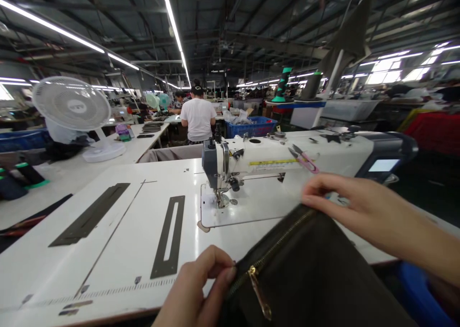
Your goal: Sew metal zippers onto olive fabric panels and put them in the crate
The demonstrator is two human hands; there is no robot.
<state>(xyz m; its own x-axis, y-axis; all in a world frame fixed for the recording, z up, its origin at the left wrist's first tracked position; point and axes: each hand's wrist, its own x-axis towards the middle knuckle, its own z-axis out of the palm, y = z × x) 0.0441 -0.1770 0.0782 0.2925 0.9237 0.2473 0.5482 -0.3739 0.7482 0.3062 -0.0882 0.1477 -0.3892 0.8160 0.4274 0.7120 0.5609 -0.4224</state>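
Note:
Dark olive fabric (316, 264) with a brass zipper (283, 241) is stretched between my two hands at the table's front edge. My left hand (204, 279) pinches the fabric near the zipper's lower end, next to the gold zipper pull (260, 293). At the zipper's upper end, my right hand (348, 200) grips the fabric between thumb and fingers. Just beyond stands a white sewing machine (258, 159), its needle area (221, 197) with no fabric under it. The lower part of the fabric runs out of view.
On the white table lie a slotted dark strip (176, 236) and a stack of dark strips (93, 212). Pink-handled snips (305, 159) rest on the machine. A white fan (77, 107) stands at left. Ahead, a person (197, 114) faces away beside a blue crate (251, 128).

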